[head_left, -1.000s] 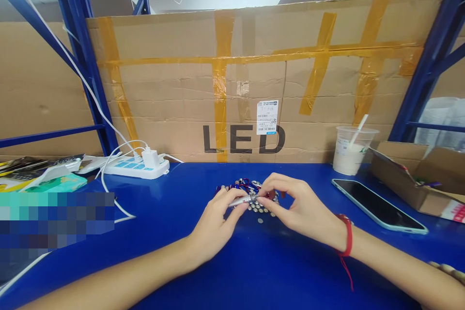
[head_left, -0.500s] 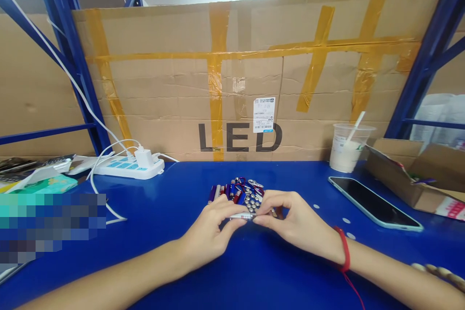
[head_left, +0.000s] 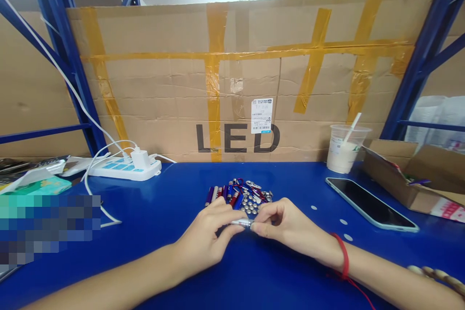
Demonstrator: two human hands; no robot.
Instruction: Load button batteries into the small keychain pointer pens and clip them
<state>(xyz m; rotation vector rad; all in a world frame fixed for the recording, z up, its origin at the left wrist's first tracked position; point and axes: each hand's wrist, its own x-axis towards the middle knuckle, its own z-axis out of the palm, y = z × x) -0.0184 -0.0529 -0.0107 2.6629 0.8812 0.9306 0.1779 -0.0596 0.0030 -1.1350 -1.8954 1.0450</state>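
Between my two hands lies a small silver tube (head_left: pixel 241 223), roughly level, above the blue table. Thumb and fingers of my left hand (head_left: pixel 210 232) pinch its left part. My right hand (head_left: pixel 281 220), with a red string at the wrist, has its thumb and index finger closed at the tube's right end; whether a separate small part is between them is too small to tell. Just behind the hands sit several red, blue and silver tubes (head_left: pixel 230 191), several round silver button-like pieces (head_left: pixel 250 202) and metal clips (head_left: pixel 253 185).
On the right are a phone (head_left: pixel 370 203), a cup with a straw (head_left: pixel 345 150) and an open cardboard box (head_left: pixel 410 179). At left, a white power strip (head_left: pixel 127 168) with cables and some packets (head_left: pixel 47 184). A cardboard sheet (head_left: pixel 163 87) stands behind the blue table (head_left: pixel 174 213).
The view has shifted slightly. Both hands have come a little nearer with the silver tube, and the right fingers are more curled; more of the round pieces and clips behind shows.
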